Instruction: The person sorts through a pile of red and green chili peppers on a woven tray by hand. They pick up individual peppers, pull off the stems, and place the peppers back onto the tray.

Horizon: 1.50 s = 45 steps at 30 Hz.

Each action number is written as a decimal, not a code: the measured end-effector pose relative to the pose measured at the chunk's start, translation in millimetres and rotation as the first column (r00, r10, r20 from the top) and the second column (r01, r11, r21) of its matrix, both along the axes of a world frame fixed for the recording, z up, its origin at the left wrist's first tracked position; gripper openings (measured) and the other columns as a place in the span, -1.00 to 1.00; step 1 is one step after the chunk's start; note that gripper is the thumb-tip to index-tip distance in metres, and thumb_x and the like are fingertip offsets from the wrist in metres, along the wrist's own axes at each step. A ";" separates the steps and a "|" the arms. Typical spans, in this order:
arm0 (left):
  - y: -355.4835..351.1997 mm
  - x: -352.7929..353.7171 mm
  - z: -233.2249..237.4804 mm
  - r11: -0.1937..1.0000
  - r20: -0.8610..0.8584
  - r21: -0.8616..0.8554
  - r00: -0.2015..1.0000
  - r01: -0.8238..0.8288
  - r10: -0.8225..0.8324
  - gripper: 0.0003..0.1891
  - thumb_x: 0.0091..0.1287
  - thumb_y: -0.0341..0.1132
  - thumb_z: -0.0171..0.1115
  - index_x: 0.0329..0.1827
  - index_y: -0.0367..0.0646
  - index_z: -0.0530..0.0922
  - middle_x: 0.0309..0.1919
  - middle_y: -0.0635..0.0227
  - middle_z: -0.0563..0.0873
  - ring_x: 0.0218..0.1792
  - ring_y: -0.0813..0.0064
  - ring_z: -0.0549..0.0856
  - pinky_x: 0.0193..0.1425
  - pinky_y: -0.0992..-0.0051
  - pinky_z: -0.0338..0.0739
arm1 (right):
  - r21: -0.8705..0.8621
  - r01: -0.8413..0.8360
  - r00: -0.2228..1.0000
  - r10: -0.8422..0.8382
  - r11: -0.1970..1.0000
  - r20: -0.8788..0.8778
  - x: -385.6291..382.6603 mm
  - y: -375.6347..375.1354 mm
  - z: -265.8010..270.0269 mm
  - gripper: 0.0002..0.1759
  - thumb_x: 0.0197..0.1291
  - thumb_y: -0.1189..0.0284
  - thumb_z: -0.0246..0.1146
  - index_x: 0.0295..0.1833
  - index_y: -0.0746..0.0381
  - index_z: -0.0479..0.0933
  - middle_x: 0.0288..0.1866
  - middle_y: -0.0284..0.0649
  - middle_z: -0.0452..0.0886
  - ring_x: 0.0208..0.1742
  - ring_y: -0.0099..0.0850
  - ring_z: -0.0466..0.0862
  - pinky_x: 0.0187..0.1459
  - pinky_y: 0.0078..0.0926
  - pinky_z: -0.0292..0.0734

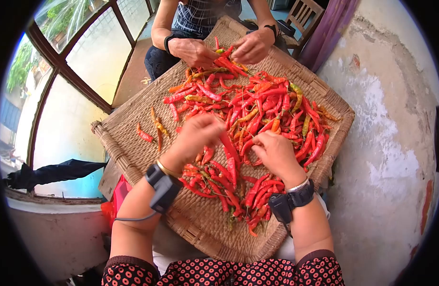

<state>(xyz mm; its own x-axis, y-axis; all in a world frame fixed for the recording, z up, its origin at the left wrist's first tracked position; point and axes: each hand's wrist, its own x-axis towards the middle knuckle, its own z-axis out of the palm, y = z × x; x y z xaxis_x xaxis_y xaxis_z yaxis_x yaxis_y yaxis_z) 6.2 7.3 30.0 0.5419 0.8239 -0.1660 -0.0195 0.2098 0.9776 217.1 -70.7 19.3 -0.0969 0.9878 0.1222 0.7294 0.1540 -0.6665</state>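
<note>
Chilli (230,155), long, red and wrinkled, hangs over the near part of a woven tray (129,159). The left hand (195,138) pinches its upper end, its grip closed on it. It looks light, thin-skinned and bendy, likely to tear if squeezed, so the stalk end seems the place to hold. The right hand (275,153) sits just beside, its grip curled shut; on what, I cannot tell. Loose chillies (267,102) cover the tray, and another person's hands (195,51) rest among them at the far edge.
</note>
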 end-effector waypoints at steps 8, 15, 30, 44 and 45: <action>23.3 -21.3 -25.8 0.792 0.258 -0.508 0.817 -0.339 0.515 -0.75 0.35 -0.26 0.07 -0.01 -0.20 0.44 -0.27 0.34 0.66 -0.42 0.59 0.63 -0.38 0.63 0.53 | 0.241 0.194 0.887 -0.275 0.951 0.371 18.1 0.1 5.4 -0.67 -0.03 0.37 0.31 -0.09 0.15 0.51 -0.27 -0.17 0.47 -0.14 -0.17 0.49 -0.14 -0.24 0.45; -16.8 10.1 -33.3 0.609 -0.603 0.560 0.781 0.561 -0.166 -0.73 0.16 -0.39 0.16 -0.06 -0.16 0.55 -0.17 0.29 0.64 -0.33 0.37 0.66 -0.28 0.47 0.56 | 0.099 0.088 0.937 -0.116 0.991 0.329 13.0 3.1 -4.3 -0.65 -0.06 0.35 0.32 -0.08 0.17 0.56 -0.24 -0.17 0.52 -0.12 -0.18 0.50 -0.11 -0.23 0.42; -2.1 -12.7 -8.6 0.655 -0.563 0.326 0.697 0.682 -0.445 -0.88 0.12 -0.46 0.26 -0.27 -0.19 0.61 -0.46 0.37 0.63 -0.41 0.54 0.60 -0.30 0.55 0.49 | -0.014 0.151 0.962 -0.150 0.988 -0.228 -3.5 4.5 -3.1 -0.86 -0.06 0.59 0.19 -0.31 0.29 0.57 -0.37 -0.19 0.54 -0.41 -0.40 0.55 -0.33 -0.49 0.45; -18.9 13.3 -11.0 0.953 -0.307 0.244 0.946 0.180 -0.101 -0.76 0.22 -0.29 0.24 -0.15 -0.27 0.59 -0.43 0.33 0.67 -0.41 0.67 0.57 -0.32 0.57 0.49 | -0.209 -0.017 0.738 -0.128 0.978 -0.662 -15.9 2.8 -10.3 -0.80 0.07 0.65 0.20 -0.15 0.31 0.45 -0.31 -0.38 0.53 -0.32 -0.69 0.55 -0.27 -0.72 0.48; -22.2 17.7 -15.1 0.940 -0.274 0.206 0.938 0.272 -0.211 -0.77 0.22 -0.27 0.25 -0.20 -0.26 0.61 -0.46 0.33 0.67 -0.42 0.67 0.57 -0.31 0.56 0.49 | -0.211 -0.021 0.740 -0.127 0.977 -0.661 -16.8 2.3 -10.9 -0.80 0.07 0.65 0.20 -0.15 0.31 0.45 -0.31 -0.38 0.53 -0.32 -0.69 0.55 -0.27 -0.72 0.48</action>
